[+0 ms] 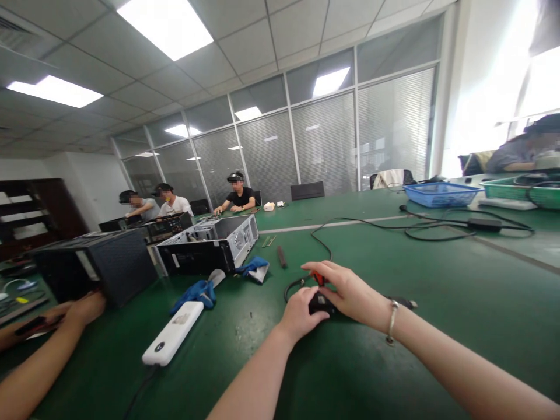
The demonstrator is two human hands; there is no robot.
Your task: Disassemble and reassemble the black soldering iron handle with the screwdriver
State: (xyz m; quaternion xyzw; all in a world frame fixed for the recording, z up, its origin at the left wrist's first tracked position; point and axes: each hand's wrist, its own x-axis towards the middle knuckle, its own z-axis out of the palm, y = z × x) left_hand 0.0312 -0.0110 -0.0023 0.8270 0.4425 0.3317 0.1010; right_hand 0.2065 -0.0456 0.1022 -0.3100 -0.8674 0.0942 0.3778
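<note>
My left hand (298, 316) and my right hand (347, 291) meet over a small black device (319, 303) lying on the green table (394, 350). Both hands are closed around it, the left from the near side, the right from above. A small orange-red part (318, 278) shows under my right fingers. A black cable (292, 286) loops away from the device to the left. A bracelet sits on my right wrist (392, 322).
Black computer cases (210, 248) stand left of centre, with blue gloves (196, 291) and a white power strip (172, 333) in front. Another person's arms (52, 332) reach in at lower left. Cables and a power brick (483, 224) lie at right, baskets (441, 193) behind. People sit at the far end.
</note>
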